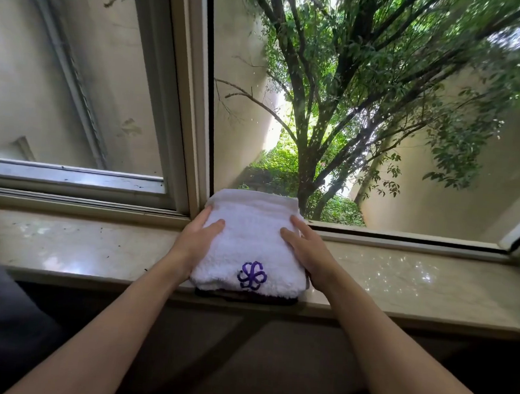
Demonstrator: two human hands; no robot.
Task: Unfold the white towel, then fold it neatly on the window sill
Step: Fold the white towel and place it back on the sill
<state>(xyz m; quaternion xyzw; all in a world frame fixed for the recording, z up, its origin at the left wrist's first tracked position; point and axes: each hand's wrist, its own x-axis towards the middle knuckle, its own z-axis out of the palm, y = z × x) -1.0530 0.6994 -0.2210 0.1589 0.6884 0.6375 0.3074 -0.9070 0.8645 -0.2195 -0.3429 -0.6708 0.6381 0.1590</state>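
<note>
Left hand (199, 238) flat on left side of white towel (250, 245), fingers (216, 226) straight, gripping nothing. Right hand (306, 247) likewise on towel's right side, fingers extended, pressing down.

Towel on window sill (95, 247), folded into compact thick rectangle, purple emblem (251, 275) at near edge, dark strip just under near edge. Far edge of towel meets window frame (192, 130).

Judgement: either untouched start or finished fold; cannot tell which.
</note>
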